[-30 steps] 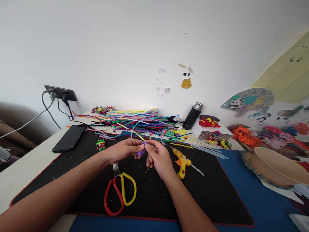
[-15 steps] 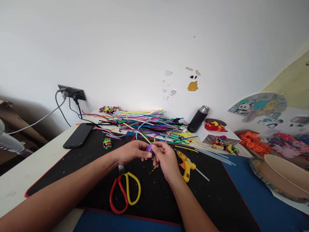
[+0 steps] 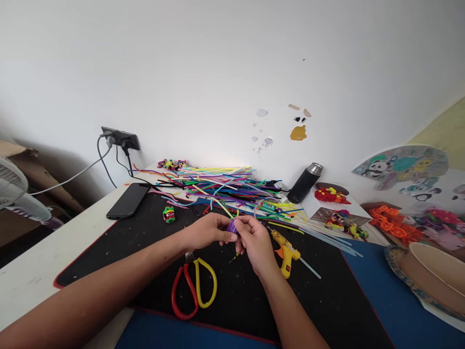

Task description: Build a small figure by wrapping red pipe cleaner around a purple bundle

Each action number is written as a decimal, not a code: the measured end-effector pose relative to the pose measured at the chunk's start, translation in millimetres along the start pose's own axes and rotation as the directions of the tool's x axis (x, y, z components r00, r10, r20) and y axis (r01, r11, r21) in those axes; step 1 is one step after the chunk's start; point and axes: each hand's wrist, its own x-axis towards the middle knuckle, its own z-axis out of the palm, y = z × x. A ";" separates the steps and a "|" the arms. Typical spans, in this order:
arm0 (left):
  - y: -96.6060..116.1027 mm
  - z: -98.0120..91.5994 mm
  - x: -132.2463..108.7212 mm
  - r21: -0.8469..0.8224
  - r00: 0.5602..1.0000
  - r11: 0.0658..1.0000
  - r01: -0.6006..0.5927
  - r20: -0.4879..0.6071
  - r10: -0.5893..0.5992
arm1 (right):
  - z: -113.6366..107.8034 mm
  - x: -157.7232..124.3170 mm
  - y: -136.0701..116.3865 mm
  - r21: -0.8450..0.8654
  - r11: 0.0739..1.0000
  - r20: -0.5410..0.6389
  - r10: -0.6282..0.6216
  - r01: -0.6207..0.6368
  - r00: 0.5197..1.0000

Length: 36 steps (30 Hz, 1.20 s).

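Observation:
Above the black mat (image 3: 327, 300), my left hand (image 3: 207, 231) and my right hand (image 3: 257, 240) meet, fingers pinched on a small purple pipe-cleaner piece (image 3: 231, 226). A thin yellow-green stem pokes up from it toward the pile of coloured pipe cleaners (image 3: 225, 186) behind. Red-and-yellow scissors (image 3: 194, 286) lie on the mat just under my left wrist. A yellow glue gun (image 3: 285, 249) rests right of my right hand.
A black phone (image 3: 128, 201) lies at the mat's back left, with a small green-and-red figure (image 3: 169, 214) near it. A dark flask (image 3: 304, 182) leans at the back. Pipe-cleaner crafts (image 3: 336, 196), orange flowers (image 3: 390, 219) and a paper bowl (image 3: 436, 266) fill the right side. A fan (image 3: 14, 194) stands at left.
My view has swung left, so everything sits further right in frame. Both hands stay pinched on the purple piece, whose shape looks tighter now.

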 end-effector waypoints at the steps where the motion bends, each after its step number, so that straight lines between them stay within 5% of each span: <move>1: -1.2 0.6 0.2 0.014 1.000 1.000 -0.003 -0.010 0.003 | -0.2 -0.2 0.2 -0.005 1.000 0.001 -0.004 0.004 1.000; 12: -8.2 2.1 -1.5 -0.002 0.998 0.999 -0.037 -0.050 0.037 | 1.9 -1.7 0.8 0.041 0.999 0.033 0.001 -0.002 0.999; 20: -4.7 2.1 -4.1 -0.143 0.951 0.986 -0.086 -0.308 0.038 | -4.4 1.3 -3.5 0.130 0.991 -0.003 0.007 -0.007 1.000; 36: -38.0 16.1 -13.7 -0.139 0.871 0.980 -0.139 -0.488 0.054 | 0.3 0.9 4.3 0.033 0.998 0.115 0.044 -0.048 0.992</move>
